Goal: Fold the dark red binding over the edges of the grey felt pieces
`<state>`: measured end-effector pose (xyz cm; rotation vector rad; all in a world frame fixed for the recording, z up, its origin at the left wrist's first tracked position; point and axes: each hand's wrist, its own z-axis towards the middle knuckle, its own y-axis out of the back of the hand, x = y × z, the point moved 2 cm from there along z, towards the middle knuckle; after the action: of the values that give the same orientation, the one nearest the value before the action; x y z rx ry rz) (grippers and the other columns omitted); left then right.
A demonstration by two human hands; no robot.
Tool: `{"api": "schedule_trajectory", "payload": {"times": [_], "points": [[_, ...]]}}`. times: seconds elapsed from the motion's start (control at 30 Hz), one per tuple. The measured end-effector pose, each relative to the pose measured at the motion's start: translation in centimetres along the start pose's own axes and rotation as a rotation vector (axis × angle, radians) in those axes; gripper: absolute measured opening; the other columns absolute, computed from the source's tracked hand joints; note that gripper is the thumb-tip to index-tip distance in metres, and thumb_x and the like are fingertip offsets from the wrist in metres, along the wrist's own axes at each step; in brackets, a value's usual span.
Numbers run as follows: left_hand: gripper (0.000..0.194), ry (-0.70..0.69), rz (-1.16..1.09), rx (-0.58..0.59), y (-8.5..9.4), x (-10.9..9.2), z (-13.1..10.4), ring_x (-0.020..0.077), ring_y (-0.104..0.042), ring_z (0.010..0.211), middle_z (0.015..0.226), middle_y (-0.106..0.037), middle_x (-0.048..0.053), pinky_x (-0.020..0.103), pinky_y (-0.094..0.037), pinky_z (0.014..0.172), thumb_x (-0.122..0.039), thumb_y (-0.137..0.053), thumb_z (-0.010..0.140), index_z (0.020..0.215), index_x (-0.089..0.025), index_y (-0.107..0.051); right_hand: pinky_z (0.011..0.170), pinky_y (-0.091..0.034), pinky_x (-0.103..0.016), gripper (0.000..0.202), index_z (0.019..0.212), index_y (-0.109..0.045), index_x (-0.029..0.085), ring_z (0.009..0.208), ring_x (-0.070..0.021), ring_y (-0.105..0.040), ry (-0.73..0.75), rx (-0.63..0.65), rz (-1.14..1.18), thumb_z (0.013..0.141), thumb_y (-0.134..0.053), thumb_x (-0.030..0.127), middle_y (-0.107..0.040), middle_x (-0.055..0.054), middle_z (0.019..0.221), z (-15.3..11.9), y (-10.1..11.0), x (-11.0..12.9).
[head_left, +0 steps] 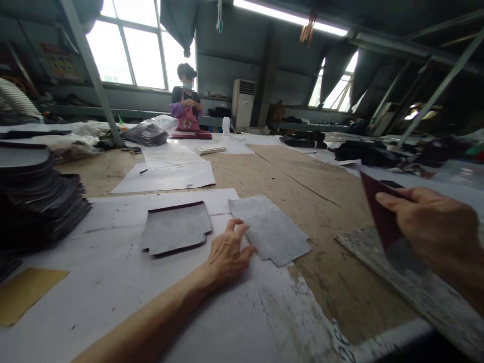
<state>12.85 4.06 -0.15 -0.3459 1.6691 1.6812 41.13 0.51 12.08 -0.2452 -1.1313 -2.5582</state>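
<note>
My left hand [229, 250] rests on the white paper with its fingers apart and slightly bent, at the lower left edge of a flat grey piece [270, 229]. Left of that hand lies another grey piece [177, 229] with dark red folded edges and a notched corner. At the right, my right hand [434, 217] is closed on a dark red piece [380, 214], held raised above a speckled board [363, 247]. The lower part of the held piece is blurred and looks grey.
A tall stack of dark-edged pieces [38, 196] stands at the left, with a yellow-brown sheet [30, 292] in front. White sheets [170, 176] lie farther back. Across the table stands a person in a pink apron [188, 116]. Dark material [366, 151] lies at the back right.
</note>
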Motion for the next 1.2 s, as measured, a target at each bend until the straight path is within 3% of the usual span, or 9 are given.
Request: {"api": "schedule_trajectory", "payload": {"times": [0.1, 0.2, 0.27, 0.43, 0.57, 0.7, 0.77, 0.93, 1.2], "points": [[0.045, 0.106, -0.159, 0.092, 1.2, 0.9, -0.3, 0.0179, -0.061, 0.078, 0.119, -0.052, 0.012, 0.033, -0.048, 0.072, -0.044, -0.031, 0.086, 0.112, -0.014, -0.051, 0.041, -0.037, -0.025, 0.016, 0.08, -0.062, 0.021, 0.043, -0.0144, -0.055, -0.053, -0.042, -0.079, 0.08, -0.054, 0.034, -0.06, 0.001, 0.054, -3.6, -2.4, 6.1], [0.065, 0.187, -0.295, 0.245, 3.1, 1.8, -1.5, 0.0156, -0.061, 0.062, 0.092, -0.064, 0.01, 0.027, -0.047, 0.053, -0.058, -0.018, 0.085, 0.101, -0.011, -0.059, 0.049, -0.04, -0.024, 0.017, 0.073, -0.058, 0.018, 0.051, -0.0122, -0.056, 0.296, 0.123, 0.172, 0.081, -0.043, 0.016, -0.06, 0.0, 0.06, -7.8, -5.7, 13.5], [0.061, 0.234, -0.319, 0.299, 4.7, 2.5, -2.7, 0.0162, -0.06, 0.063, 0.08, -0.065, 0.008, 0.025, -0.045, 0.052, -0.062, -0.032, 0.08, 0.093, -0.01, -0.063, 0.047, -0.037, -0.025, 0.023, 0.063, -0.051, 0.019, 0.049, -0.0125, -0.052, 0.42, 0.188, 0.324, 0.078, -0.037, 0.01, -0.054, -0.001, 0.055, -10.6, -7.9, 17.5], [0.03, 0.331, -0.203, 0.338, 8.6, 4.5, -5.9, 0.0182, -0.058, 0.069, 0.07, -0.064, 0.002, 0.024, -0.042, 0.058, -0.037, -0.066, 0.059, 0.079, -0.014, -0.068, 0.035, -0.02, -0.031, 0.018, 0.057, -0.045, 0.021, 0.036, -0.0163, -0.041, 0.435, 0.008, 0.322, 0.069, -0.036, 0.012, -0.044, -0.002, 0.045, -15.8, -12.7, 24.5], [0.033, 0.333, -0.092, 0.272, 9.6, 5.7, -8.2, 0.0166, -0.055, 0.066, 0.069, -0.062, 0.0, 0.023, -0.041, 0.056, -0.021, -0.066, 0.054, 0.086, -0.016, -0.067, 0.031, -0.018, -0.03, 0.016, 0.057, -0.049, 0.018, 0.034, -0.0162, -0.041, 0.484, 0.099, 0.372, 0.069, -0.048, 0.029, -0.048, -0.003, 0.045, -17.6, -14.7, 27.9], [0.032, 0.26, -0.03, 0.15, 9.4, 6.1, -9.7, 0.0163, -0.056, 0.073, 0.077, -0.063, 0.0, 0.026, -0.043, 0.067, -0.015, -0.058, 0.06, 0.09, -0.018, -0.067, 0.037, -0.034, -0.024, 0.031, 0.059, -0.053, 0.016, 0.043, -0.0134, -0.049, 0.67, 0.35, 0.657, 0.075, -0.054, 0.043, -0.052, -0.001, 0.049, -15.4, -13.8, 26.7], [0.03, 0.208, -0.021, 0.105, 9.3, 6.0, -10.1, 0.0164, -0.055, 0.079, 0.084, -0.063, 0.001, 0.028, -0.043, 0.074, -0.013, -0.056, 0.062, 0.088, -0.02, -0.068, 0.053, -0.045, -0.024, 0.015, 0.07, -0.059, 0.015, 0.059, -0.0139, -0.056, 0.531, 0.497, 0.665, 0.077, -0.058, 0.028, -0.06, -0.003, 0.066, -12.8, -13.5, 24.4], [0.027, 0.038, 0.036, 0.014, 9.0, 5.8, -10.4, 0.015, -0.054, 0.08, 0.085, -0.059, 0.002, 0.029, -0.045, 0.076, -0.009, -0.057, 0.067, 0.087, -0.022, -0.07, 0.077, -0.047, -0.036, 0.029, 0.097, -0.062, 0.011, 0.09, -0.022, -0.052, 0.631, 0.485, 0.407, 0.068, -0.064, 0.007, -0.063, -0.01, 0.093, -8.0, -14.9, 19.5], [0.025, -0.25, 0.222, -0.104, 8.1, 6.2, -11.2, 0.0148, -0.05, 0.077, 0.083, -0.053, 0.004, 0.03, -0.049, 0.069, -0.008, -0.049, 0.078, 0.094, -0.019, -0.064, 0.066, -0.045, -0.027, 0.015, 0.089, -0.065, 0.015, 0.076, -0.015, -0.05, 0.765, 0.482, 0.394, 0.082, -0.051, 0.012, -0.06, -0.006, 0.081, -7.8, -16.5, 17.7]]}}
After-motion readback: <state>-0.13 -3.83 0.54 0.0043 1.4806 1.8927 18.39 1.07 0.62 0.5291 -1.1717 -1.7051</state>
